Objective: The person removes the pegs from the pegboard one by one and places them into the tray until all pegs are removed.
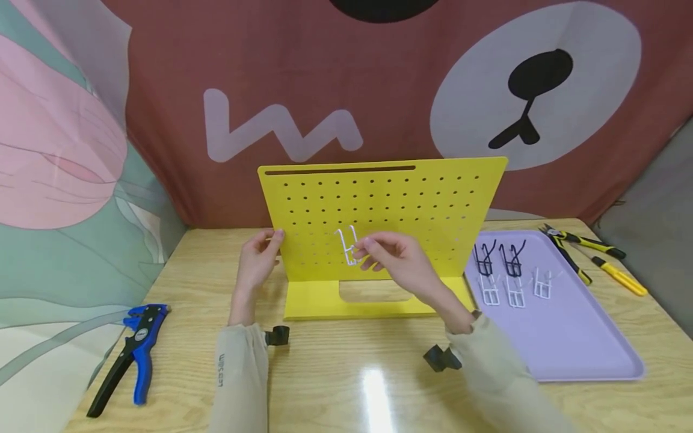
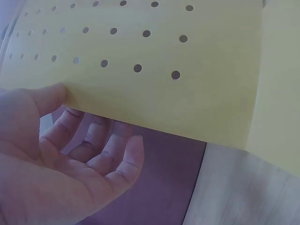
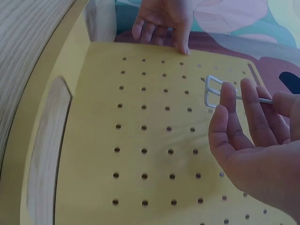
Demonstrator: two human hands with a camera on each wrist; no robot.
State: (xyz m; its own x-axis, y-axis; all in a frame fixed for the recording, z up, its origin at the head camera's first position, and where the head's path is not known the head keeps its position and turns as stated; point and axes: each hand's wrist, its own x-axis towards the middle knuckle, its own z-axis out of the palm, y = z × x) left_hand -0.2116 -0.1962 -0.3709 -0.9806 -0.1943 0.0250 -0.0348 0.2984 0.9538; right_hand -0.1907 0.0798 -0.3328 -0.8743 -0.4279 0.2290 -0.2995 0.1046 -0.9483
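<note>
A yellow pegboard (image 1: 379, 204) with rows of round holes stands upright on its folded base. My left hand (image 1: 258, 255) grips its left edge, thumb on the front and fingers behind; the left wrist view shows this hand (image 2: 89, 154) at the board's edge. In front of the board, my right hand (image 1: 403, 261) pinches a white wire hook (image 1: 346, 246). In the right wrist view the hook's rectangular frame (image 3: 207, 91) sticks out past the fingers, apart from the board's face as far as I can see.
To the right lies a lilac tray (image 1: 574, 343) with black wire hooks (image 1: 511, 261) and white wire hooks (image 1: 515, 293). Pliers (image 1: 590, 242) and a yellow-handled tool (image 1: 619, 275) lie beyond it. A blue-and-black wire stripper (image 1: 142, 346) is at the table's left.
</note>
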